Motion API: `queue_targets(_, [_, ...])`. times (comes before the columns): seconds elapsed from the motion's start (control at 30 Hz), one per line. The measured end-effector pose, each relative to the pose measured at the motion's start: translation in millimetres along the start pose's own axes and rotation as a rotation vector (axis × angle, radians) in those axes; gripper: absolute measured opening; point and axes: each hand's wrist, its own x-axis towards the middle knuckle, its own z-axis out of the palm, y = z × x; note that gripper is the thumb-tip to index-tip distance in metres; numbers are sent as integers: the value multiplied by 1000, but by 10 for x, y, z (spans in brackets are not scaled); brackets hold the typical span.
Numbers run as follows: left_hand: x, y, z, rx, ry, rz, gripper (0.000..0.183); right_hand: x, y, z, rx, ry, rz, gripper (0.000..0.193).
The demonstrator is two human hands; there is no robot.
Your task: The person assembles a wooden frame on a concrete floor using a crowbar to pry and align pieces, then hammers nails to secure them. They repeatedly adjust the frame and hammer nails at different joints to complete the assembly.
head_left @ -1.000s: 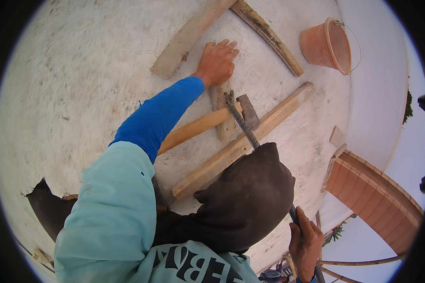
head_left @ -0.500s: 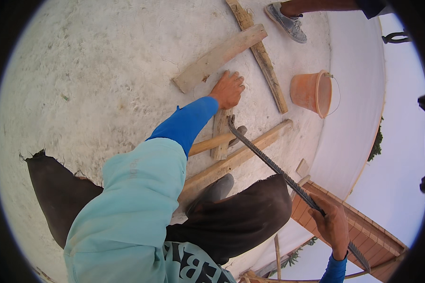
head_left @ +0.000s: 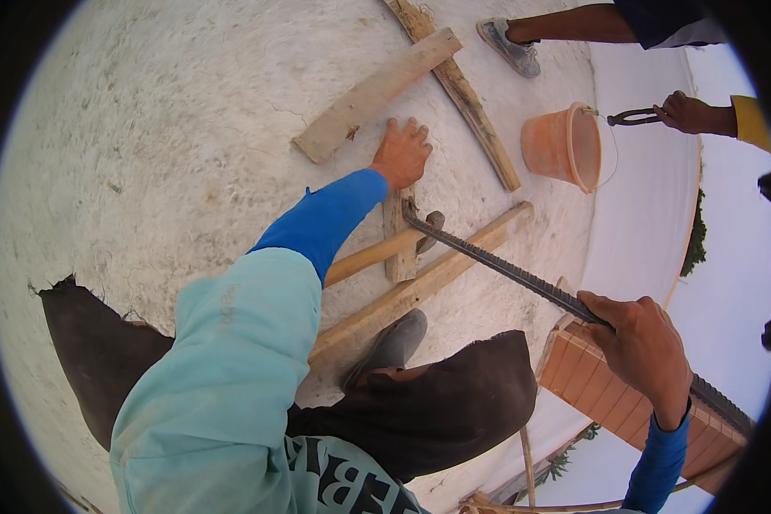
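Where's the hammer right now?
Head view, mid-picture: the hammer lies across the short board, just below the left hand, its head pointing right, near the steel bar's bent end.

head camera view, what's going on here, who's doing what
The person's right hand grips a long ribbed metal bar, its bent end at the short wood piece; whether they touch is hard to tell. The left hand is spread at that piece's far end. A hammer lies with its handle across the wood. At upper right, a co-worker's hand holds a dark tool near the orange bucket.
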Motion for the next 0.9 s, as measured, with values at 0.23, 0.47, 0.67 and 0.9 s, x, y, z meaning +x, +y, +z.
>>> queue_targets(0.23, [-16,-36,98,-23,78,22,39,28,173,-144,115,-46,-30,37])
queue_targets(0.47, [1,-41,133,-18,136,32,35,-250,300,186,195,26,-31,41])
queue_targets(0.67, [-23,-47,48,-3,4,12,41,-343,245,554,231,71,-30,47])
queue_targets(0.9, [-17,-48,-1,-38,5,12,40,-783,225,1839,493,171,37,52])
